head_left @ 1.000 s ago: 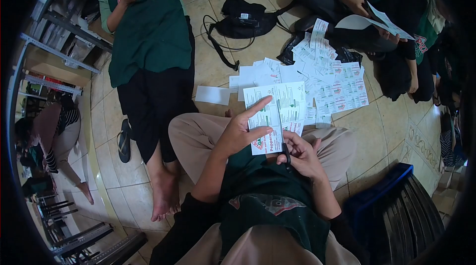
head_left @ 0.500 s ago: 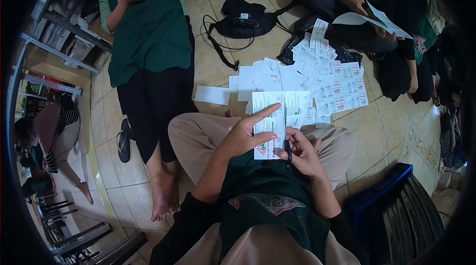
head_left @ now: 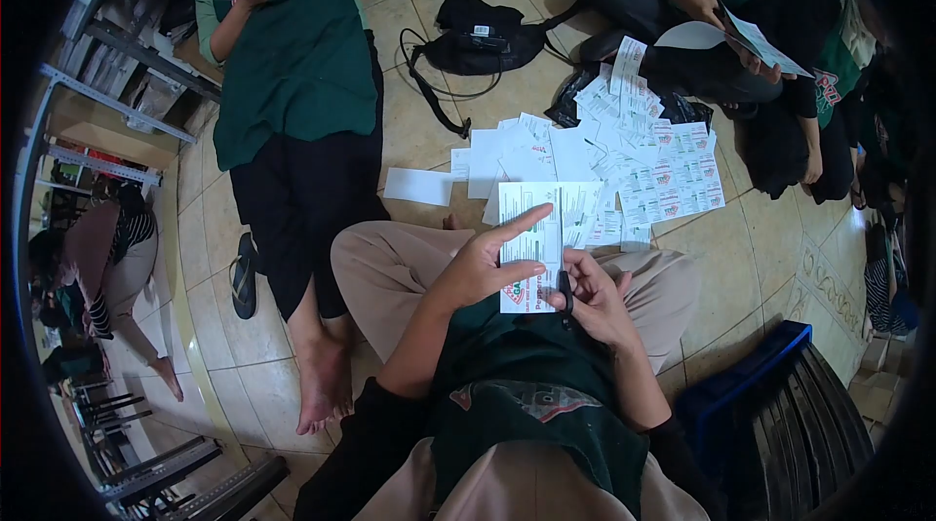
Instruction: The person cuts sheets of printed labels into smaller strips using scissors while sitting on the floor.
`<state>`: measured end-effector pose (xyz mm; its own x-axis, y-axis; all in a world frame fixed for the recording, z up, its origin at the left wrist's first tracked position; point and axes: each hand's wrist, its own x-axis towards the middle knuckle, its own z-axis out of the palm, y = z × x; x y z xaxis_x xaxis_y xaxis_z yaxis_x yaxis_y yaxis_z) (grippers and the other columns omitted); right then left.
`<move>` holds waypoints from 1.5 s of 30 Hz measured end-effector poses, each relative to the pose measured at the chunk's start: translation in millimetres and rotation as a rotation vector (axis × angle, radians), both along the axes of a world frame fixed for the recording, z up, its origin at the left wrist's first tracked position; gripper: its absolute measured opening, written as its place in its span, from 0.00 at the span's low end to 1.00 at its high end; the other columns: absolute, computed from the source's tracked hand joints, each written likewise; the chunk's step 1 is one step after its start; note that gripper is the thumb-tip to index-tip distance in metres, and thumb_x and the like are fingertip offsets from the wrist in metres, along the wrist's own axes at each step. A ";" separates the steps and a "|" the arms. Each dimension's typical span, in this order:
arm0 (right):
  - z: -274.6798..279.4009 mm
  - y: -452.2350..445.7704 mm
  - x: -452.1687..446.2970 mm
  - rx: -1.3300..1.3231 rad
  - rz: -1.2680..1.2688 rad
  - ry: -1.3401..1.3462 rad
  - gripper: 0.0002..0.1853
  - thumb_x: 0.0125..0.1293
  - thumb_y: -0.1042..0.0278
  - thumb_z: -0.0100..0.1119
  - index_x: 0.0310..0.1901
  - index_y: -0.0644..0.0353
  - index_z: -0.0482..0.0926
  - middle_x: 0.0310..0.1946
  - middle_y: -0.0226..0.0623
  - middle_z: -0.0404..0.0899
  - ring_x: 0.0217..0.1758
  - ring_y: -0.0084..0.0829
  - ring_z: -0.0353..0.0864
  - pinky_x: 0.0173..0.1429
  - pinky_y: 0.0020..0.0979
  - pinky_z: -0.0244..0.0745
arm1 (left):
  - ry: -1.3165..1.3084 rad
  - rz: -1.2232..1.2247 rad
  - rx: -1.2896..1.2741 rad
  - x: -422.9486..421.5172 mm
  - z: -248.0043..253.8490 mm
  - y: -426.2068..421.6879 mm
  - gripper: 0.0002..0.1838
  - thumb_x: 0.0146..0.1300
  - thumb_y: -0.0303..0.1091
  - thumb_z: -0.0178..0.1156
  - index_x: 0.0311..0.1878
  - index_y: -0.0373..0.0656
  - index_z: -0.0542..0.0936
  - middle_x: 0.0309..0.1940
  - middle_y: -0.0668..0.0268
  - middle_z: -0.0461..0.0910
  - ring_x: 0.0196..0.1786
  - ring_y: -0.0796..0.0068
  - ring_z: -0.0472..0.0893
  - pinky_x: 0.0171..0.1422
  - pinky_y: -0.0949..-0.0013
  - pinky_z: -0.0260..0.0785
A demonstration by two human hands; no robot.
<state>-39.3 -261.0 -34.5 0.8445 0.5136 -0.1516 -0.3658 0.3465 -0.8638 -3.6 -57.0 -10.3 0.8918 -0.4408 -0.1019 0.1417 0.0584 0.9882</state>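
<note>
In front of my crossed legs, my left hand [head_left: 476,270] grips a printed paper sheet [head_left: 529,231] from its left side, index finger stretched across it and thumb below. The sheet carries green and black print, with red lettering near its lower edge. My right hand [head_left: 597,305] is wrapped round the black handle of a pair of scissors [head_left: 565,297] at the sheet's lower right. The blades point away from me along the paper and are mostly hidden. Right of the blades, a printed strip [head_left: 581,209] stands out at a slight angle.
Beyond my knees lies a pile of printed papers [head_left: 634,160] on the tiled floor [head_left: 283,365]. A black bag [head_left: 478,38] rests behind it. One person [head_left: 297,73] sits at left, another [head_left: 780,24] holds papers at right. A dark crate [head_left: 780,414] stands by my right side.
The printed strip right of the scissors has shifted slightly left and down. The scissors' handle has moved a little, and my left hand stays nearly still on the sheet.
</note>
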 end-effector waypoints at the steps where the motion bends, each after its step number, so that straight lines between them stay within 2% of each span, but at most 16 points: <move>1: -4.7 -1.3 0.6 -0.026 -0.014 -0.008 0.26 0.61 0.78 0.60 0.60 0.65 0.61 0.51 0.33 0.70 0.56 0.20 0.69 0.60 0.22 0.64 | -0.048 -0.027 0.025 -0.1 0.1 -0.5 0.35 0.56 0.20 0.62 0.68 0.38 0.63 0.58 0.64 0.71 0.54 0.82 0.70 0.60 0.76 0.62; 8: -0.9 -4.1 6.8 -0.102 -0.023 -0.025 0.27 0.61 0.75 0.62 0.59 0.65 0.62 0.52 0.33 0.70 0.58 0.21 0.68 0.62 0.23 0.62 | -0.044 -0.060 -0.014 -1.7 -5.6 -5.3 0.34 0.57 0.20 0.61 0.68 0.38 0.62 0.63 0.63 0.68 0.57 0.82 0.68 0.62 0.75 0.61; 15: -7.7 -3.8 7.7 -0.105 -0.046 -0.011 0.26 0.61 0.75 0.61 0.59 0.66 0.62 0.52 0.33 0.71 0.58 0.21 0.69 0.62 0.24 0.63 | -0.056 -0.049 -0.003 0.7 -13.3 -6.0 0.35 0.57 0.20 0.62 0.68 0.38 0.62 0.62 0.64 0.68 0.57 0.82 0.68 0.62 0.75 0.61; 24: -18.5 -1.9 17.6 -0.129 -0.101 0.033 0.23 0.62 0.76 0.60 0.58 0.66 0.64 0.48 0.32 0.74 0.53 0.19 0.73 0.56 0.20 0.67 | 0.046 -0.064 -0.094 13.9 -47.8 -8.4 0.35 0.56 0.18 0.62 0.68 0.40 0.62 0.61 0.66 0.69 0.56 0.83 0.69 0.62 0.77 0.61; 26: -28.7 -2.3 24.2 -0.202 -0.107 0.057 0.22 0.63 0.77 0.59 0.56 0.66 0.65 0.45 0.30 0.74 0.50 0.17 0.73 0.52 0.19 0.68 | 0.080 -0.072 -0.115 21.2 -56.1 -8.8 0.35 0.56 0.21 0.62 0.69 0.42 0.62 0.67 0.61 0.63 0.66 0.76 0.64 0.69 0.74 0.54; 30: -57.0 -2.8 46.1 -0.234 -0.115 0.015 0.19 0.63 0.79 0.57 0.55 0.66 0.66 0.41 0.30 0.75 0.46 0.16 0.74 0.49 0.17 0.68 | 0.244 -0.033 -0.069 40.2 -77.7 -9.0 0.36 0.54 0.20 0.63 0.68 0.41 0.63 0.68 0.60 0.61 0.66 0.76 0.63 0.68 0.74 0.55; 32: -74.4 -8.2 61.6 -0.367 -0.039 -0.051 0.19 0.62 0.82 0.54 0.54 0.67 0.65 0.38 0.32 0.75 0.40 0.16 0.76 0.45 0.17 0.70 | 0.221 -0.054 0.024 52.2 -102.1 -6.6 0.40 0.53 0.21 0.64 0.70 0.42 0.59 0.69 0.58 0.60 0.66 0.73 0.63 0.67 0.73 0.56; 33: -85.0 -12.6 69.0 -0.484 -0.004 -0.089 0.20 0.62 0.83 0.53 0.55 0.67 0.64 0.36 0.35 0.75 0.35 0.18 0.78 0.39 0.18 0.72 | 0.170 0.026 0.072 56.0 -110.8 -6.5 0.43 0.52 0.22 0.65 0.71 0.43 0.56 0.69 0.56 0.59 0.67 0.70 0.63 0.67 0.73 0.56; 34: -96.2 -13.6 72.7 -0.483 -0.005 -0.095 0.20 0.62 0.83 0.53 0.55 0.67 0.64 0.36 0.35 0.75 0.35 0.18 0.78 0.39 0.18 0.72 | 0.117 0.106 0.120 60.8 -119.0 -5.5 0.46 0.51 0.23 0.66 0.72 0.43 0.53 0.69 0.54 0.58 0.67 0.67 0.62 0.67 0.72 0.56; 35: -105.0 -13.7 76.1 -0.476 -0.055 -0.118 0.20 0.62 0.82 0.54 0.55 0.67 0.63 0.35 0.35 0.75 0.33 0.19 0.78 0.36 0.19 0.72 | 0.125 0.053 0.232 70.3 -148.1 1.8 0.56 0.49 0.23 0.69 0.74 0.48 0.40 0.72 0.55 0.50 0.69 0.69 0.59 0.66 0.70 0.58; 36: -103.4 -12.3 79.0 -0.469 -0.106 -0.140 0.21 0.61 0.81 0.55 0.56 0.67 0.63 0.33 0.35 0.75 0.31 0.19 0.77 0.34 0.20 0.72 | 0.119 0.053 0.232 72.5 -150.9 1.9 0.56 0.49 0.23 0.69 0.74 0.48 0.40 0.72 0.55 0.50 0.69 0.69 0.59 0.66 0.70 0.58; 38: -101.2 -9.6 79.7 -0.425 -0.160 -0.107 0.24 0.60 0.80 0.59 0.56 0.66 0.62 0.31 0.35 0.74 0.30 0.20 0.77 0.32 0.20 0.71 | 0.124 0.123 0.354 70.7 -159.6 -0.1 0.64 0.47 0.28 0.72 0.73 0.45 0.28 0.71 0.49 0.50 0.68 0.66 0.59 0.68 0.69 0.56; 39: -99.9 -9.5 79.5 -0.459 -0.200 -0.092 0.26 0.59 0.79 0.61 0.57 0.66 0.61 0.31 0.35 0.73 0.29 0.20 0.76 0.31 0.20 0.70 | 0.063 0.092 0.431 72.4 -165.0 -1.5 0.69 0.47 0.35 0.73 0.69 0.42 0.20 0.69 0.43 0.50 0.69 0.60 0.59 0.68 0.67 0.55; 42: -102.3 -9.9 80.7 -0.490 -0.264 -0.098 0.29 0.57 0.77 0.65 0.58 0.65 0.60 0.31 0.35 0.72 0.28 0.20 0.76 0.29 0.20 0.69 | -0.003 0.158 0.524 72.7 -178.5 -11.4 0.67 0.50 0.39 0.71 0.69 0.40 0.20 0.69 0.40 0.47 0.69 0.55 0.58 0.69 0.65 0.54; 43: -103.8 -11.0 81.2 -0.493 -0.288 -0.114 0.31 0.56 0.77 0.66 0.58 0.64 0.59 0.31 0.35 0.72 0.27 0.20 0.76 0.29 0.21 0.69 | -0.098 0.176 0.530 72.3 -182.0 -12.5 0.64 0.53 0.40 0.68 0.69 0.40 0.20 0.70 0.37 0.42 0.70 0.50 0.56 0.70 0.63 0.53; 45: -108.9 -10.9 81.9 -0.475 -0.303 -0.115 0.31 0.56 0.77 0.66 0.57 0.64 0.60 0.31 0.35 0.72 0.26 0.20 0.75 0.28 0.21 0.69 | -0.207 0.219 0.551 72.9 -195.2 -12.7 0.64 0.53 0.39 0.67 0.69 0.40 0.20 0.70 0.36 0.40 0.70 0.49 0.55 0.70 0.62 0.52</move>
